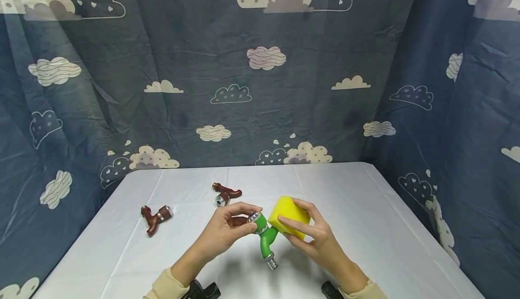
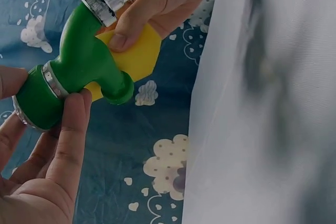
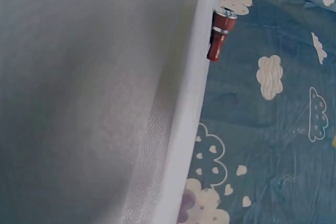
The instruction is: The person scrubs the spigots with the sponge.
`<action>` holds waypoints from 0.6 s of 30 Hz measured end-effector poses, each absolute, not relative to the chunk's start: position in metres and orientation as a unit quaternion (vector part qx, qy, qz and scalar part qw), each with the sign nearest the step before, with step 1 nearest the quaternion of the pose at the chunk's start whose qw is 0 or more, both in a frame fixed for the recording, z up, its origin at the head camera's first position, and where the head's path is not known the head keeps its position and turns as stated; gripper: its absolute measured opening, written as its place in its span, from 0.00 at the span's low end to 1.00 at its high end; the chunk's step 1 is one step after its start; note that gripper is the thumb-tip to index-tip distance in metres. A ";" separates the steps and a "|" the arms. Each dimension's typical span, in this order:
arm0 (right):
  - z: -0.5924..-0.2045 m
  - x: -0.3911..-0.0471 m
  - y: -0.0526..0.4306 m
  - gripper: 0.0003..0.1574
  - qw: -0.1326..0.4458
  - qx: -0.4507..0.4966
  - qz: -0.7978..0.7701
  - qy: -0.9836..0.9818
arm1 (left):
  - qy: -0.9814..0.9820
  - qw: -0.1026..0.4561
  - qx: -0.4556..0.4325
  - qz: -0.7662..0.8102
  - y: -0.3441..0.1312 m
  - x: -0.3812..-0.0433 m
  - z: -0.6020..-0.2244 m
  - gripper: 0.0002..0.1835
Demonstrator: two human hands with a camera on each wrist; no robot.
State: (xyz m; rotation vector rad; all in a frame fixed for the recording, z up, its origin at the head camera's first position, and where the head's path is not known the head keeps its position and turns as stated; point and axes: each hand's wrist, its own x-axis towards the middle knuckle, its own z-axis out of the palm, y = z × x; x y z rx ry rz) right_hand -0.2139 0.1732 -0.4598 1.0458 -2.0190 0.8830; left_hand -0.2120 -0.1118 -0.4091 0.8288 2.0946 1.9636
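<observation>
Green tap (image 1: 268, 236) and yellow block (image 1: 286, 215) are gripped by left hand (image 1: 223, 229) and right hand (image 1: 321, 236) respectively, above the table (image 1: 349, 190), short of its far edge; pressing them together seems underway, steadiness needed.

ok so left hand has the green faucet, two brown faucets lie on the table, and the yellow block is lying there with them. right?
One slip: the yellow block isn't lying on the table; the right hand holds it, as the head view shows. The rest of your statement stands.
</observation>
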 end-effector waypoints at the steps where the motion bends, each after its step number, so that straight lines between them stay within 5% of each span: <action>1: -0.460 -0.214 0.173 0.21 0.344 0.400 0.343 -0.778 | 0.699 0.075 0.278 0.655 -0.112 -0.211 -0.408 0.24; 7: -0.459 -0.213 0.173 0.19 0.341 0.389 0.356 -0.778 | 0.688 0.073 0.290 0.661 -0.113 -0.210 -0.403 0.23; 18: -0.457 -0.211 0.172 0.39 0.354 0.345 0.389 -0.778 | 0.680 0.058 0.290 0.671 -0.118 -0.212 -0.404 0.22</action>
